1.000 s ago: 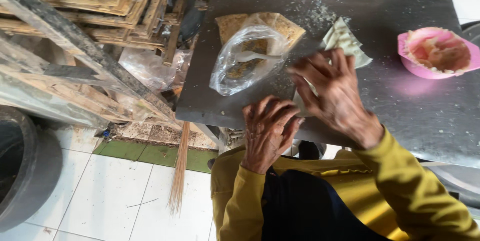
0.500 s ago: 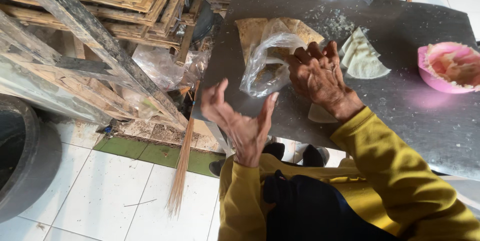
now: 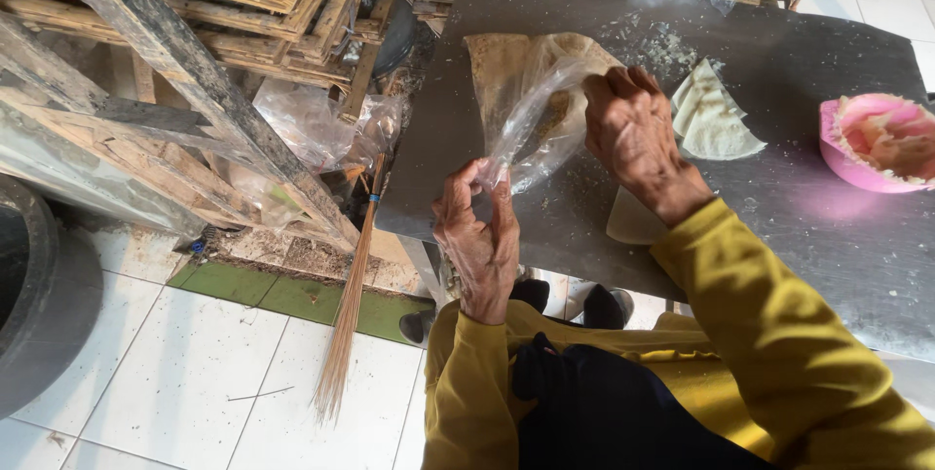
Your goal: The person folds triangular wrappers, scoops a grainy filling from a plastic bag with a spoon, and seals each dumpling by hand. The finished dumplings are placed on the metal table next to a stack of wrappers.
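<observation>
I see bare counter (image 3: pixel 779 265) along the near edge, room for a hand. The plastic bag (image 3: pixel 531 114) blocks the left side, folded dough pieces (image 3: pixel 711 119) the middle, a pink bowl (image 3: pixel 877 144) the right edge.

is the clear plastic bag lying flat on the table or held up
Held up: the left hand pinches the clear plastic bag at its lower edge, the right hand grips its other side above the table.

The pink bowl (image 3: pixel 879 142) is running off the right edge, the black tub (image 3: pixel 39 304) off the left; the plastic bag (image 3: pixel 531 119) is veiling its contents.
</observation>
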